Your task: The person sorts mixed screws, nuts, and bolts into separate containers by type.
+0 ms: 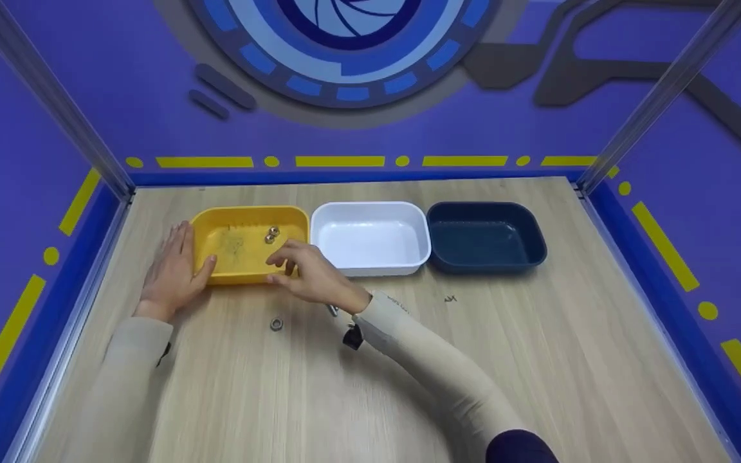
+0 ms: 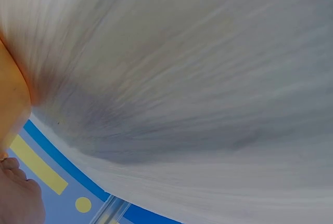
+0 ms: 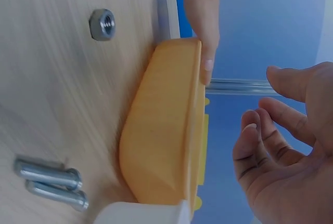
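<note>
My left hand [image 1: 174,270] rests on the left side of the yellow tray [image 1: 251,279], fingers straight along the rim and thumb over the front edge. Over the tray's front right corner hovers my right hand [image 1: 309,273], its fingers loosely bent. In the right wrist view, a gap shows between thumb and fingers, with nothing held. Two small metal nuts [image 1: 271,235] lie inside the yellow tray. On the table in front of it sits another hex nut [image 3: 102,25]. Two metal bolts [image 3: 49,174] lie side by side on the wood, mostly hidden behind my right wrist in the head view.
A white tray [image 1: 370,271] stands right beside the yellow one, and a dark blue tray [image 1: 486,267] beside that. Purple walls [image 1: 351,141] enclose the wooden table [image 1: 473,360] at the back and sides. The left wrist view shows mostly blurred pale sleeve.
</note>
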`<state>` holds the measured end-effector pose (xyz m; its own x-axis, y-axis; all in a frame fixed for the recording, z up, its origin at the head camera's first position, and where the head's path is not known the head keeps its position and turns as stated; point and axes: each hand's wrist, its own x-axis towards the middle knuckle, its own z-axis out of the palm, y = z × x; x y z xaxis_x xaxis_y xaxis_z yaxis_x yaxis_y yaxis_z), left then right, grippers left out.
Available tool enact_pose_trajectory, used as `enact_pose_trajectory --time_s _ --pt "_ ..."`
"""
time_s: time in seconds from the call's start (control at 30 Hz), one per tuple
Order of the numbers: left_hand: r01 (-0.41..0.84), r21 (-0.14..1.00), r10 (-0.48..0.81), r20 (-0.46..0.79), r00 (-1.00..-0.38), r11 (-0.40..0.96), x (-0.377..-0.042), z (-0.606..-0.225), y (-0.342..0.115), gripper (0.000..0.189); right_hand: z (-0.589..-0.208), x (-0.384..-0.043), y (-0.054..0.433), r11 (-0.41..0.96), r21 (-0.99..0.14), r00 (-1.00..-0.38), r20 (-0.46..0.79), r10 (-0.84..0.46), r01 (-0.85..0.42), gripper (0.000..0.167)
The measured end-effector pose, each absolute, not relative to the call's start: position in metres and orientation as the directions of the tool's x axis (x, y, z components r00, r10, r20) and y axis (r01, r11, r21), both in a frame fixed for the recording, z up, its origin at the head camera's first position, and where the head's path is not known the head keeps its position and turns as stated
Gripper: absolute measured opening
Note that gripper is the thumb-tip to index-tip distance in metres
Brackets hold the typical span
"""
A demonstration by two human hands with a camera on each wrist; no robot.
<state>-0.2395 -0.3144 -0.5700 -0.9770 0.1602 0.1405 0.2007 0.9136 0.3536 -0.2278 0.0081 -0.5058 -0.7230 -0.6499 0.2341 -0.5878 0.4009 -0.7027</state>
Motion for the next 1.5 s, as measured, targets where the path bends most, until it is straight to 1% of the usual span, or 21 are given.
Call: enact_pose_trajectory --time_s 0.2,0.37,0.57,0.73,0.97,1.1,1.3,1.5 --pt "0.2 0.347 0.163 0.135 -0.977 0.916 -0.24 -0.568 -0.313 0.089 -0.524 -0.218 0.01 0.374 -0.753 -0.736 0.208 -0.645 -0.541 0.032" --pt "0.194 0.349 0.157 0.134 -0.979 0.917 -0.238 -0.567 -0.313 0.089 -0.543 -0.21 0.009 0.343 -0.784 -0.74 0.208 -0.64 -0.517 0.029" --pt "0.179 0.359 0.147 0.116 -0.982 0.916 -0.235 -0.568 -0.314 0.089 -0.565 -0.197 0.009 0.319 -0.836 -0.766 0.173 -0.62 -0.447 0.029" --pt "0.157 0.358 0.127 0.107 -0.986 0.92 -0.233 -0.567 -0.314 0.09 -0.579 -0.192 0.008 0.328 -0.845 -0.775 0.15 -0.614 -0.423 0.028" --pt "0.182 0.363 0.148 0.121 -0.982 0.914 -0.236 -0.567 -0.313 0.089 -0.592 -0.188 0.009 0.361 -0.865 -0.812 0.086 -0.577 -0.348 0.03" --pt "0.164 0.359 0.137 0.099 -0.986 0.919 -0.237 -0.565 -0.314 0.09 -0.594 -0.186 0.008 0.366 -0.872 -0.813 0.06 -0.58 -0.326 0.031" --pt "0.16 0.358 0.14 0.083 -0.987 0.92 -0.238 -0.565 -0.313 0.091 -0.595 -0.185 0.01 0.398 -0.851 -0.793 0.034 -0.608 -0.341 0.036" --pt "0.168 0.352 0.146 0.089 -0.985 0.921 -0.237 -0.566 -0.311 0.091 -0.597 -0.184 0.012 0.41 -0.843 -0.788 0.026 -0.615 -0.349 0.036"
